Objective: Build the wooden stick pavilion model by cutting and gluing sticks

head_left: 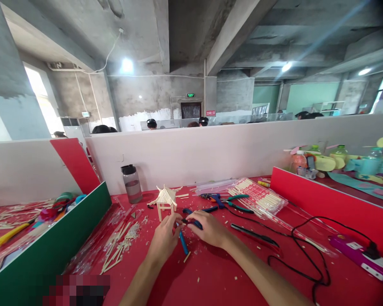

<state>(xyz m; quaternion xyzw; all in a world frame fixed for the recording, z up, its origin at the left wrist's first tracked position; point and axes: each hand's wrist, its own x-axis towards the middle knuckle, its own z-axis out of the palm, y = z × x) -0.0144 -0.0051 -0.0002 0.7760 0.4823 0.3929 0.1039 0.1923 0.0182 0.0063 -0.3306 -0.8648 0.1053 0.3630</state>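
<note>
Near the middle of the red table, my right hand (207, 227) is closed around blue-handled pliers (196, 224), their dark jaws pointing left. My left hand (166, 236) is pinched at the jaws; whatever its fingertips hold is too small to make out. Just beyond it stands a small pavilion model (166, 196) of pale wooden sticks, with a pointed roof and thin legs. A blue pen-like tool (183, 244) lies below my fingers, close to a short stick (187, 257). Behind my right hand, another blue handle (210, 209) shows.
A glue gun (215, 199) and green-handled pliers (242, 205) lie behind. Bagged sticks (261, 195), a black-handled tool (253, 234), and a purple power strip (360, 255) with a looping cord are rightward. Loose sticks (116, 248) and a water bottle (132, 185) are leftward, beside a green divider (67, 227).
</note>
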